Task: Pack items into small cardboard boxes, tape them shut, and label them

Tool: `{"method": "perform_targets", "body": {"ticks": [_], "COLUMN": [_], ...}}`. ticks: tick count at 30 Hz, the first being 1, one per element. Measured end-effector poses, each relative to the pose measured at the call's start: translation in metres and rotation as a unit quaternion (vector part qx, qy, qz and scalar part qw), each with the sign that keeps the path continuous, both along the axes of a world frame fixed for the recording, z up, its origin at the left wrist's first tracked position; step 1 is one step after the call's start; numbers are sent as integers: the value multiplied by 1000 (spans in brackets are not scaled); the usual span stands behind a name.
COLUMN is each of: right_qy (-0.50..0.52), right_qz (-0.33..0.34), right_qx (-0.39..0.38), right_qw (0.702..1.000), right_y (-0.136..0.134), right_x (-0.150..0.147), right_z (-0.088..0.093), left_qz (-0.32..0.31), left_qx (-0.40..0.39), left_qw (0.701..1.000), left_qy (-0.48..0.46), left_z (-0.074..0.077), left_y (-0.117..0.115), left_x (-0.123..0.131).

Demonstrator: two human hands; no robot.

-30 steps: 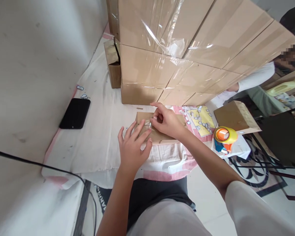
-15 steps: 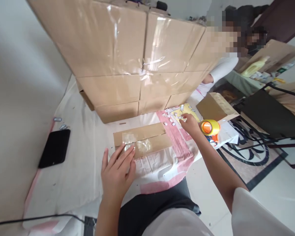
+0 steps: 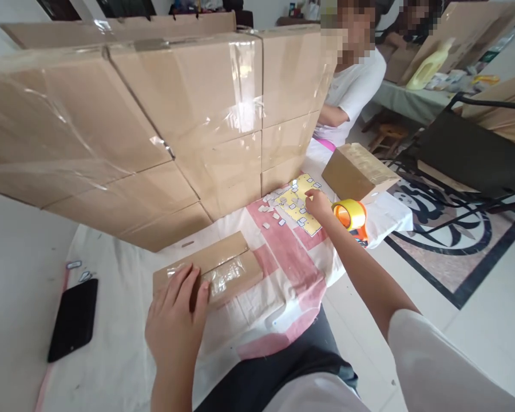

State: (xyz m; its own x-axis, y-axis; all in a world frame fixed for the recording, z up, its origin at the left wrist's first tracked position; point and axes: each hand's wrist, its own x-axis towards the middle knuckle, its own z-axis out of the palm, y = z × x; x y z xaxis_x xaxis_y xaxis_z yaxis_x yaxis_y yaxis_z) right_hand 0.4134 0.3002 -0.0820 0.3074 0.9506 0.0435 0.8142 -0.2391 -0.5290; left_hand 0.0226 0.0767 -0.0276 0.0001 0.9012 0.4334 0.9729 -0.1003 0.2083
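Note:
My left hand [image 3: 178, 312] lies with its fingers spread on the left end of a flat cardboard box [image 3: 232, 260] that has clear tape across its top. Over the right part of a yellow sheet [image 3: 306, 223] printed with small shapes is my right hand [image 3: 319, 206], its fingers curled together; anything between the fingertips is too small to make out. Several small paper pieces [image 3: 276, 216] lie on and beside the sheet. A yellow and orange tape roll [image 3: 351, 214] stands just right of my right wrist.
A wall of stacked, taped cardboard boxes [image 3: 214, 126] rises behind the work area. An open carton [image 3: 356, 171] sits at the right of the cloth-covered table [image 3: 120, 326]. A black tablet [image 3: 74, 319] lies at left. Across the table is a person in white [image 3: 360, 86]; a black chair [image 3: 450, 154] stands right.
The camera view has shifted, showing more of the box wall. My left hand now rests on the flat box's left end, and my right hand's fingers are more closed over the sheet.

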Motion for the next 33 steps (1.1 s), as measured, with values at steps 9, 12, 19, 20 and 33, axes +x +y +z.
{"method": "perform_targets", "body": {"ticks": [9, 12, 19, 20, 33], "right_qy": [38, 60, 150, 165, 223], "right_qz": [-37, -37, -34, -35, 43], "right_qx": [-14, 7, 81, 87, 127], "right_qw": [998, 997, 985, 982, 966], "right_y": [92, 99, 84, 79, -1], "right_x": [5, 2, 3, 3, -10], "right_z": [-20, -23, -21, -20, -2], "left_qz": [-15, -14, -8, -6, 5], "left_qx": [-87, -80, -70, -70, -80], "left_qw": [995, 996, 997, 997, 997], "left_qy": [39, 42, 25, 23, 6], "left_z": [-7, -7, -3, -3, -8], "left_y": [-3, 0, 2, 2, 6], "left_x": [-5, -4, 1, 1, -6]}}
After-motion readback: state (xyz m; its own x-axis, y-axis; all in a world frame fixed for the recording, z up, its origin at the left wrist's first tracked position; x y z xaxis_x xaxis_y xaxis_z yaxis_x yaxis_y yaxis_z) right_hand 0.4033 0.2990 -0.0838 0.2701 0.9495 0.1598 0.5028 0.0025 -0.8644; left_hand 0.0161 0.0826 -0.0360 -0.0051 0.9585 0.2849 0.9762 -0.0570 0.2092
